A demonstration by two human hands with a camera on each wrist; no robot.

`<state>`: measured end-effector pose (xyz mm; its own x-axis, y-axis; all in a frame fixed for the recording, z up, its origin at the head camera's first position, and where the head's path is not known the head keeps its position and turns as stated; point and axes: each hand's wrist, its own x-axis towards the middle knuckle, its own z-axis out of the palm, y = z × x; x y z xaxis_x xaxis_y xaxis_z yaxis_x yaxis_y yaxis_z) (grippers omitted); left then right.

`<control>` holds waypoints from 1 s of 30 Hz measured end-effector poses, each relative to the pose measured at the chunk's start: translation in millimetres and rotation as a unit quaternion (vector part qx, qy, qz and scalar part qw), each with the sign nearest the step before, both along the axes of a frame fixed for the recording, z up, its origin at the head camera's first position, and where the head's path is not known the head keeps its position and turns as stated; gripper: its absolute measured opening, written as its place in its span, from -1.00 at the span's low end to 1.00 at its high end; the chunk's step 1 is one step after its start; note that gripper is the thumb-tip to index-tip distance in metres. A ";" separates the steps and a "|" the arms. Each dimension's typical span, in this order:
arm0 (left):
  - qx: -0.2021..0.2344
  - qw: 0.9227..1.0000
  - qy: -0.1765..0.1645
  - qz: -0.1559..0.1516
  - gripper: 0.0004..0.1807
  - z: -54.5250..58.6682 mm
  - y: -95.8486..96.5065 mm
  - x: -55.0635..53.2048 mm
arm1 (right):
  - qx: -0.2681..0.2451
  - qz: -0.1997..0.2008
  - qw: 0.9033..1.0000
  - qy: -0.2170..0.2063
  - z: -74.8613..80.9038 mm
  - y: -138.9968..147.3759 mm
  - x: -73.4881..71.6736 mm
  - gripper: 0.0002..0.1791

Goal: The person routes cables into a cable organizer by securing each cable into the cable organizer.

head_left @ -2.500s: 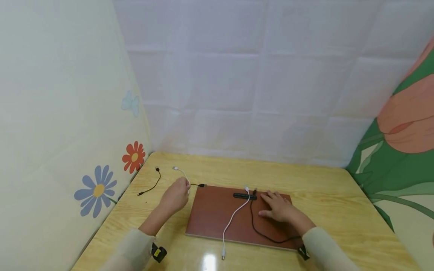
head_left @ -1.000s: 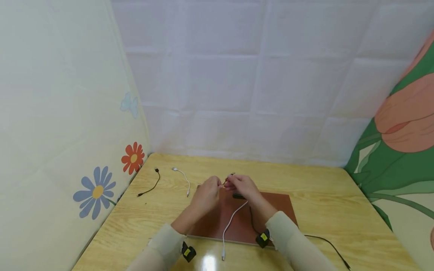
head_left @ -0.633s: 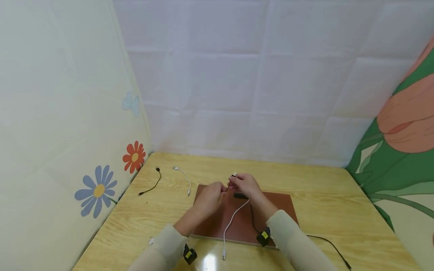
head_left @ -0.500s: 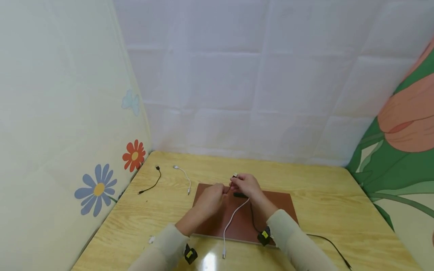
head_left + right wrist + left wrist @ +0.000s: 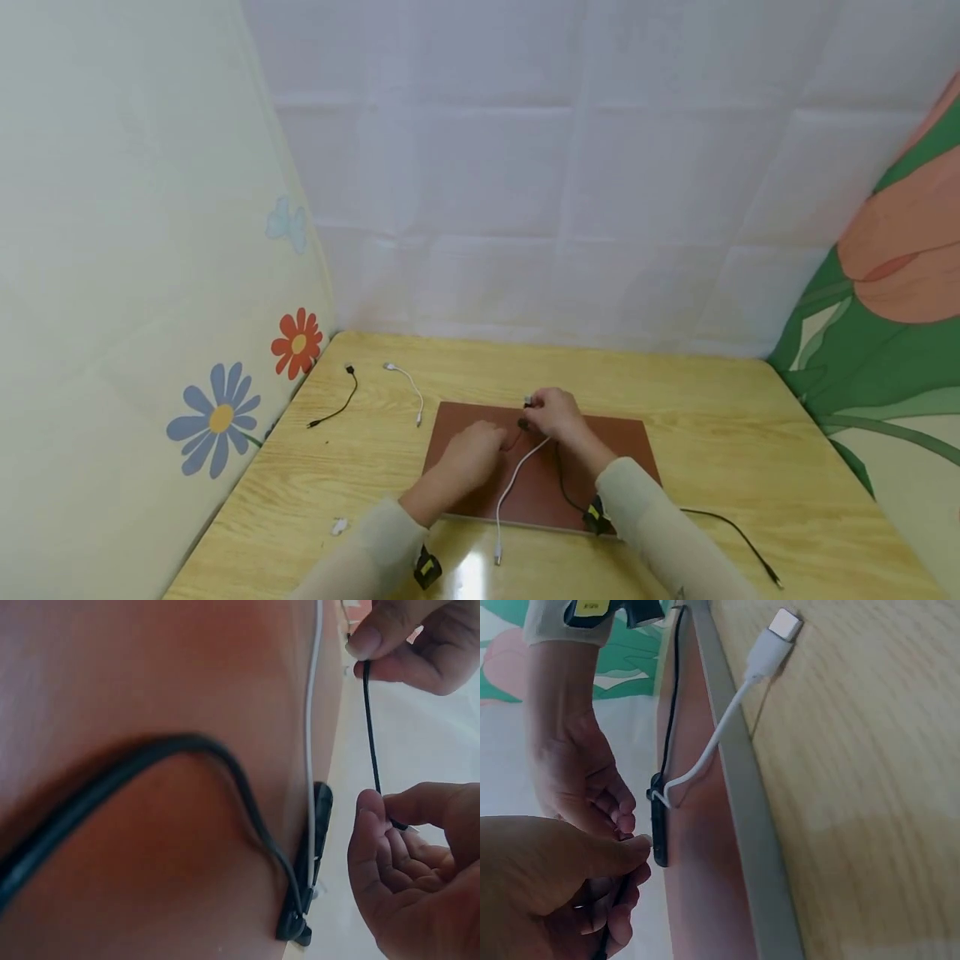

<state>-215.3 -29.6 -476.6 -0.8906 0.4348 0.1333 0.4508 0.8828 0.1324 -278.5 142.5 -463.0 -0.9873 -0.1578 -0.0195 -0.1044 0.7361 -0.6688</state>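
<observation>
A short black USB cable (image 5: 371,731) is stretched between my two hands, above a brown board (image 5: 459,423). The thumb and index finger of my left hand (image 5: 468,457) pinch its lead. My right hand (image 5: 558,413) pinches it close to its USB plug (image 5: 528,401), which pokes up past the fingertips. Under and beside the right hand lies a black cable holder (image 5: 320,821) on the board's far part, mostly hidden in the head view. A white cable (image 5: 508,490) and a longer black cable (image 5: 562,482) run from the holder across the board.
Another short black cable (image 5: 347,403) and a short white cable (image 5: 412,386) lie on the wooden table (image 5: 720,417) at the back left. The longer black cable's end (image 5: 765,568) rests at the right. A small white piece (image 5: 339,526) lies near my left sleeve.
My left hand has brought the short black cable rightward from the board's left corner. My right hand has left the board surface and taken its plug end. Lately both hands have sunk slightly toward the holder.
</observation>
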 end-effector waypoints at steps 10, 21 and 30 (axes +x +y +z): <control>-0.046 0.997 0.054 -0.016 -0.94 -18.9 23.0 8.3 | 0.089 0.006 0.996 0.015 -5.3 7.0 -2.5 -0.66; -0.060 0.996 0.049 -0.039 -0.94 -18.1 39.9 13.6 | 0.133 0.046 0.990 0.032 -1.9 12.1 -7.0 -0.80; -0.047 0.998 0.017 -0.048 -0.92 -17.6 48.4 9.8 | 0.138 0.065 0.988 0.014 0.2 18.5 -9.8 -0.93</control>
